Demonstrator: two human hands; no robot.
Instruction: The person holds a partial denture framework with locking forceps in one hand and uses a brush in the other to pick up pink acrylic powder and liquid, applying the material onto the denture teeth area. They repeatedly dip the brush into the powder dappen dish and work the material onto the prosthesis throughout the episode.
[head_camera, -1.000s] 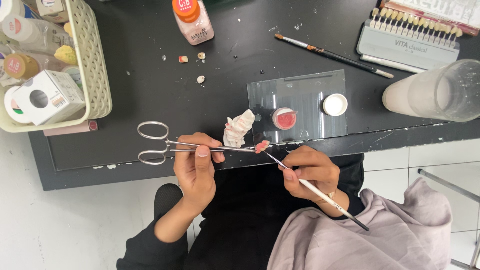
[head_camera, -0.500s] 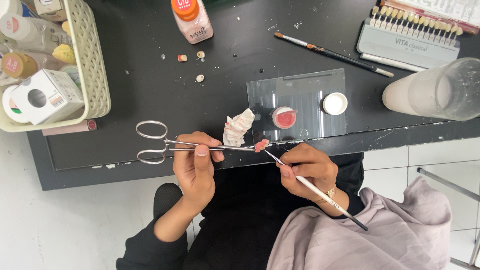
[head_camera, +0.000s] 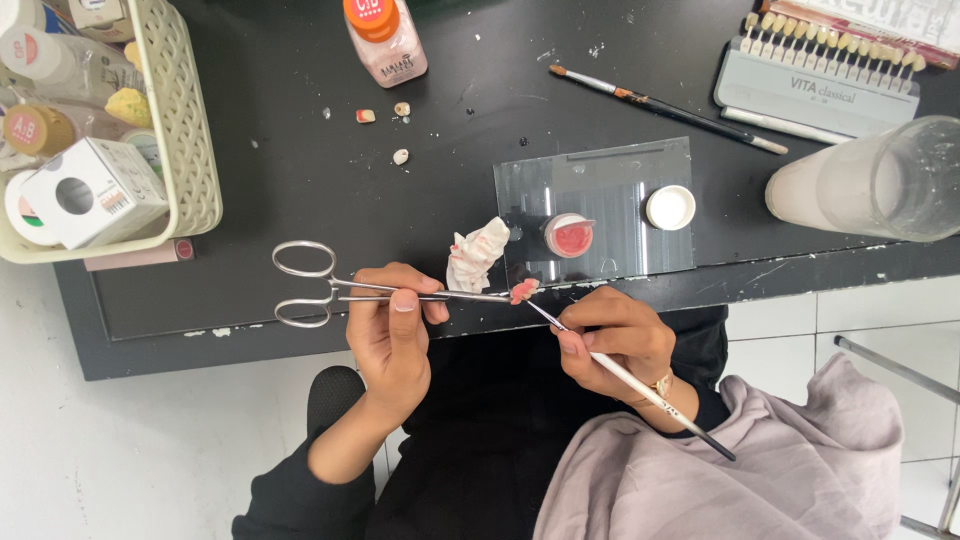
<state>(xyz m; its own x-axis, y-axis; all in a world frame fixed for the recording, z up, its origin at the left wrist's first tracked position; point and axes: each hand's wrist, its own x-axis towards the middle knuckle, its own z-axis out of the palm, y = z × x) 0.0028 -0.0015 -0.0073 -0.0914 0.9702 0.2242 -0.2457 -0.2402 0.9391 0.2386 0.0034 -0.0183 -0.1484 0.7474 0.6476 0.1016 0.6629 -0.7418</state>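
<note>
Spreading across the top of the view, the black-topped bench (head_camera: 300, 190) carries everything at arm's reach, with the largest pieces pushed to its edges so the middle stays free for work. The cream plastic lattice basket (head_camera: 185, 150) at the left keeps bottles and a small white box together, while the frosted clear cylindrical beaker (head_camera: 880, 180) lies at the right edge. A grey tooth shade guide with a row of small tabs (head_camera: 810, 80) sits at the far right corner, out of the way. Just ahead of the hands lies a clear rectangular glass slab (head_camera: 610, 175), probably a mixing surface, bearing a small round pot of pink paste (head_camera: 570, 235) and its white round lid (head_camera: 670, 207). A crumpled white tissue stained pink (head_camera: 475, 255) lies beside the slab, handy for wiping.

The left hand (head_camera: 395, 335) has its fingers closed round the slim silver scissor-handled forceps (head_camera: 340, 290), held level so the tips offer up a tiny pink lump (head_camera: 523, 291) over the bench edge. The right hand (head_camera: 615, 340) pinches a thin dark-handled brush (head_camera: 640, 385) pen-fashion, its tip touching that lump, a grip that seems suited to fine control.
</note>
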